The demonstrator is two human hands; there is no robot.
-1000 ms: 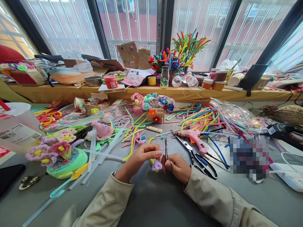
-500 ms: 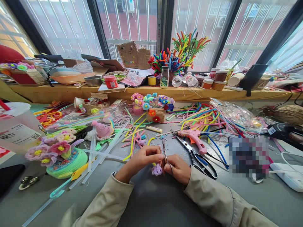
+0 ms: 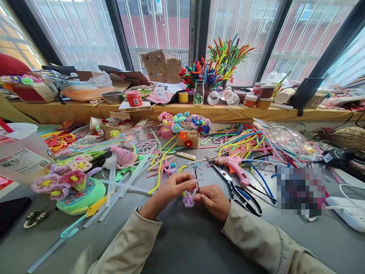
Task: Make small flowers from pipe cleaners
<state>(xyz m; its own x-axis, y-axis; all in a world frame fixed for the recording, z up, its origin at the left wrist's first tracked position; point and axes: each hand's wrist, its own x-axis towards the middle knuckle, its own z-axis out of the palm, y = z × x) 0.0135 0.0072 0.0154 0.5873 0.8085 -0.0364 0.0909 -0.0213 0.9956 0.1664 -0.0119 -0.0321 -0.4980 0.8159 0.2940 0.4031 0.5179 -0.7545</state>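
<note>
I set my clock on the purple fuzzy flower (image 3: 188,199), twelve toward the windows. From the head camera, far out near nine to ten, I see the lidded drink cup (image 3: 23,152) on the bench (image 3: 176,243). Also at nine, but closer, sits a coiled green base (image 3: 81,196) topped with fuzzy flowers. At ten lie clear glue sticks (image 3: 134,179).

My left hand (image 3: 174,188) is at ten, touching the flower: thumb and fingers are pinched together, and I judge that grip clamped on its upper part, though the fingers hide the contact. The flower head hangs just below those fingertips, between my two hands, with its fringe toward six.

The key relation, as I judge it, is flower to blades. The slim scissors (image 3: 197,180) stand at one from the flower, just above it, their long axis running from about half past five to half past eleven, tips away from me. My right hand (image 3: 215,199), at three, has its grip clamped on their handles; I cannot tell whether the blades are parted. The left is the nearer hand to the flower.

Farther right, a pink glue gun (image 3: 232,164) lies toward two and black-handled shears (image 3: 231,185) near three.
</note>
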